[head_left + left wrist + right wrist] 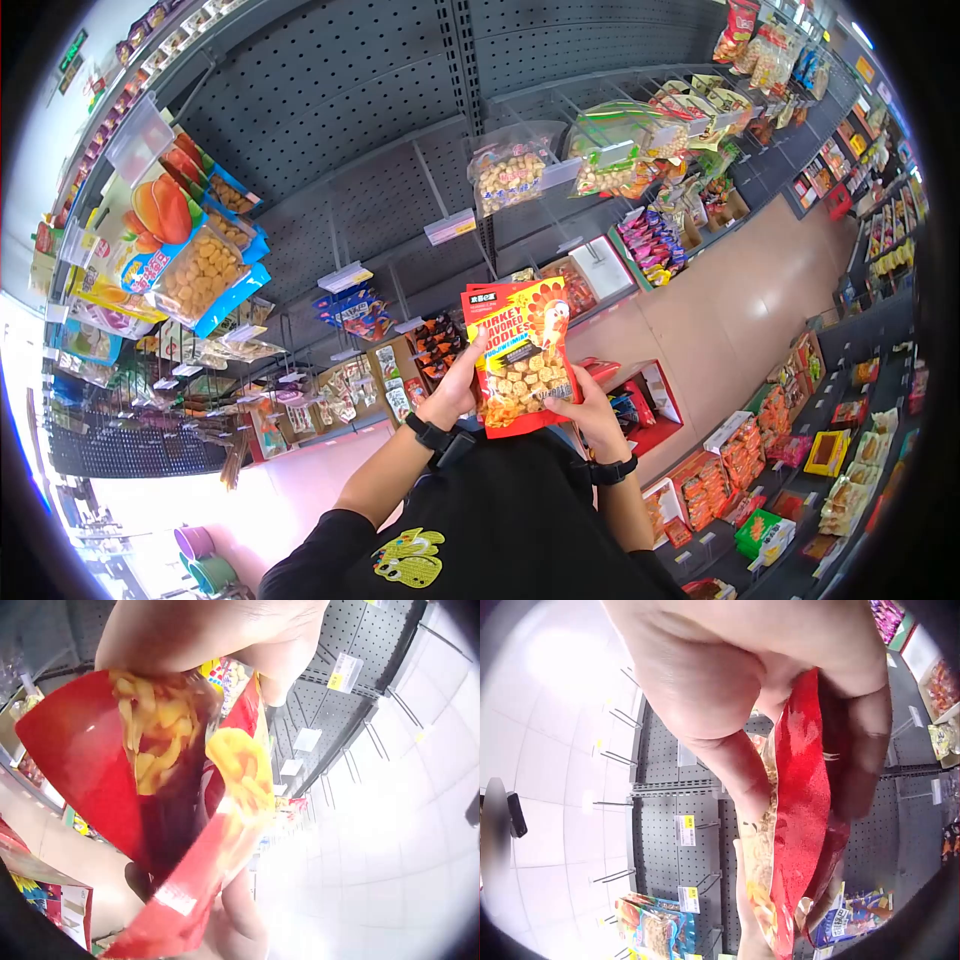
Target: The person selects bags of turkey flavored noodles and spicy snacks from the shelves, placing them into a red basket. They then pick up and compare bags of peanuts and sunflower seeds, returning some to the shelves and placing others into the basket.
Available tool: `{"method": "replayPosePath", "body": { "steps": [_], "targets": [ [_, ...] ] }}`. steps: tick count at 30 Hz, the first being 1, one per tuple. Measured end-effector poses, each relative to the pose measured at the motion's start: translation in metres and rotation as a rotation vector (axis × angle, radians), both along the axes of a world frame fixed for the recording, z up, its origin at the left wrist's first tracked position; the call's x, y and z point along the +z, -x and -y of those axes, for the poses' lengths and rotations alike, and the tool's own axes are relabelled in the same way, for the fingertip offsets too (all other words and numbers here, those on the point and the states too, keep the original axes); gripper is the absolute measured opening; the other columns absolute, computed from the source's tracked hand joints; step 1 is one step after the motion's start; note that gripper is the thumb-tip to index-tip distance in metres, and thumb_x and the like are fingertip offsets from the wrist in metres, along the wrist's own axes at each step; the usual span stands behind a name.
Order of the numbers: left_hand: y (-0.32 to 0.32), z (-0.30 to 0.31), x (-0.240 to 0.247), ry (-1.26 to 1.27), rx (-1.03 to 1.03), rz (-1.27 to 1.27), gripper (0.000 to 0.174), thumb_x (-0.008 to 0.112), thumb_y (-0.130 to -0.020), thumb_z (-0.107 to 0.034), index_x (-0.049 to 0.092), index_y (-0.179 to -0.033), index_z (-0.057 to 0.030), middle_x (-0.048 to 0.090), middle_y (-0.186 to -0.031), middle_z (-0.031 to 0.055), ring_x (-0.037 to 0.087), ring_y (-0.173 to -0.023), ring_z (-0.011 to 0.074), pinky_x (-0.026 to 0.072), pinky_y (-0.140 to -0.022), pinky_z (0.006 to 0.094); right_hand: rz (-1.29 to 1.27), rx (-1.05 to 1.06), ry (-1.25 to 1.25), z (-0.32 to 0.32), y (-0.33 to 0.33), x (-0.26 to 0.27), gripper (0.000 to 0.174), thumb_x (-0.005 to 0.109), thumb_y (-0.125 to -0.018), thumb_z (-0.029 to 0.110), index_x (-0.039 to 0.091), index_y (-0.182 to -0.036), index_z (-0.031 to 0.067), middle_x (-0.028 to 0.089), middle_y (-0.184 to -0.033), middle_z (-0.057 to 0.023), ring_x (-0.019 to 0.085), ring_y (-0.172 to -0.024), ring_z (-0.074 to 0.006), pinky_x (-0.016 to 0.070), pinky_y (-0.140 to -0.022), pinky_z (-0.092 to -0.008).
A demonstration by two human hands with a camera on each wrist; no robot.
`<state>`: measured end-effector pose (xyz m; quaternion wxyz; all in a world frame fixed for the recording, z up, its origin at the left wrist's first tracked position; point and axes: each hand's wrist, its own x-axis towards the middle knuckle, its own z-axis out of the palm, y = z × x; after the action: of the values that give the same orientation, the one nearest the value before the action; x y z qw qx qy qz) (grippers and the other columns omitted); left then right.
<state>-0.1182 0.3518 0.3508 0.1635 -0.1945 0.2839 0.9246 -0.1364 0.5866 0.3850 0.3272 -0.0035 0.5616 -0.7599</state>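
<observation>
Two red snack bags, one behind the other, are held up before my chest in the head view. The front bag [522, 360] reads "Turkey Flavored Noodles" and shows a cartoon turkey and small round pieces. My left hand [455, 388] grips the bags' left edge, thumb on the front. At the lower right, my right hand [590, 412] pinches them, its thumb over the front. From the left wrist, the rear bag [82, 757] stands apart from the front one at the side. The right wrist view shows red foil [802, 795] between thumb and fingers.
Pegboard shelving [330, 110] with hooks and price tags stands ahead. Bagged snacks [205, 260] hang at the left, more nut bags [510, 180] at upper centre. A red box [655, 415] of packets is beside my right hand. Low shelves at right hold orange packs [735, 455].
</observation>
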Motion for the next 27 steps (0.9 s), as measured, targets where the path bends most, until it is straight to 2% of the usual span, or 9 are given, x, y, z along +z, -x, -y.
{"method": "replayPosePath", "body": {
  "steps": [7, 8, 9, 11, 12, 15, 19, 25, 27],
  "targets": [
    [-0.015, 0.011, -0.002, -0.208, 0.073, 0.006, 0.074, 0.038, -0.098, -0.065, 0.038, -0.147, -0.0087, 0.048, -0.145, 0.0118, 0.049, -0.132, 0.0266, 0.0394, -0.111, 0.0446, 0.109, -0.046, 0.074, -0.005, -0.006, -0.037, 0.050, 0.073, -0.083, -0.003, 0.050, -0.127, -0.0009, 0.063, -0.117, -0.0090, 0.061, -0.110, -0.0160, 0.0499, -0.096, -0.0318],
    [-0.017, 0.011, -0.003, -0.188, 0.107, 0.006, 0.062, 0.044, -0.101, -0.054, 0.042, -0.143, -0.0081, 0.051, -0.143, 0.0113, 0.054, -0.126, 0.0266, 0.0461, -0.105, 0.0434, 0.102, -0.053, 0.086, -0.004, -0.006, -0.039, 0.048, 0.072, -0.084, -0.003, 0.051, -0.127, -0.0009, 0.063, -0.117, -0.0092, 0.061, -0.109, -0.0165, 0.0505, -0.096, -0.0324],
    [-0.021, 0.013, -0.013, -0.188, 0.114, 0.009, 0.062, 0.044, -0.101, -0.054, 0.042, -0.143, -0.0081, 0.051, -0.143, 0.0113, 0.054, -0.126, 0.0266, 0.0461, -0.105, 0.0434, 0.106, -0.046, 0.086, -0.003, -0.006, -0.037, 0.048, 0.072, -0.084, -0.003, 0.051, -0.127, -0.0009, 0.063, -0.117, -0.0092, 0.061, -0.109, -0.0165, 0.0505, -0.096, -0.0324],
    [-0.031, 0.022, -0.057, 0.131, 0.155, 0.084, 0.046, 0.051, -0.103, -0.038, 0.049, -0.137, -0.0072, 0.056, -0.137, 0.0114, 0.062, -0.116, 0.0260, 0.0527, -0.097, 0.0409, 0.181, -0.071, 0.073, -0.002, -0.006, -0.030, 0.046, 0.070, -0.085, -0.004, 0.050, -0.127, -0.0011, 0.063, -0.117, -0.0095, 0.063, -0.107, -0.0176, 0.0518, -0.094, -0.0337],
    [-0.028, 0.027, -0.057, 0.119, 0.167, 0.097, 0.035, 0.054, -0.102, -0.026, 0.054, -0.131, -0.0064, 0.062, -0.128, 0.0114, 0.066, -0.109, 0.0251, 0.0565, -0.092, 0.0389, 0.183, -0.062, 0.069, -0.002, -0.005, -0.029, 0.046, 0.070, -0.085, -0.004, 0.050, -0.127, -0.0011, 0.063, -0.117, -0.0095, 0.063, -0.107, -0.0176, 0.0518, -0.094, -0.0337],
    [-0.035, 0.036, -0.052, -0.017, 0.184, 0.152, 0.036, 0.055, -0.102, -0.029, 0.055, -0.129, -0.0055, 0.065, -0.123, 0.0128, 0.066, -0.110, 0.0254, 0.0557, -0.094, 0.0404, 0.120, -0.108, 0.058, 0.000, -0.002, -0.028, 0.046, 0.068, -0.085, -0.005, 0.050, -0.126, -0.0011, 0.063, -0.117, -0.0101, 0.063, -0.106, -0.0182, 0.0529, -0.093, -0.0343],
    [-0.056, 0.081, -0.114, -0.067, 0.042, 0.291, 0.046, 0.053, -0.101, -0.036, 0.054, -0.132, -0.0023, 0.062, -0.130, 0.0171, 0.063, -0.116, 0.0297, 0.0497, -0.102, 0.0441, 0.081, -0.149, -0.033, -0.007, -0.001, -0.035, 0.043, 0.069, -0.084, -0.006, 0.052, -0.123, -0.0006, 0.064, -0.115, -0.0094, 0.064, -0.103, -0.0169, 0.0525, -0.092, -0.0326],
    [-0.082, 0.117, -0.171, -0.013, 0.183, 0.346, 0.047, 0.058, -0.098, -0.037, 0.055, -0.132, -0.0039, 0.063, -0.128, 0.0149, 0.064, -0.114, 0.0294, 0.0509, -0.100, 0.0455, -0.100, -0.077, -0.225, -0.009, -0.006, -0.047, 0.043, 0.071, -0.081, -0.006, 0.054, -0.120, 0.0003, 0.065, -0.111, -0.0069, 0.063, -0.101, -0.0135, 0.0520, -0.088, -0.0301],
    [-0.084, 0.125, -0.186, -0.002, 0.310, 0.289, 0.044, 0.065, -0.096, -0.032, 0.056, -0.129, -0.0052, 0.066, -0.122, 0.0120, 0.067, -0.107, 0.0267, 0.0556, -0.093, 0.0424, -0.083, -0.076, -0.229, -0.004, -0.008, -0.046, 0.041, 0.071, -0.082, -0.005, 0.054, -0.119, 0.0003, 0.065, -0.111, -0.0064, 0.063, -0.101, -0.0133, 0.0513, -0.089, -0.0302]
  ]
}}
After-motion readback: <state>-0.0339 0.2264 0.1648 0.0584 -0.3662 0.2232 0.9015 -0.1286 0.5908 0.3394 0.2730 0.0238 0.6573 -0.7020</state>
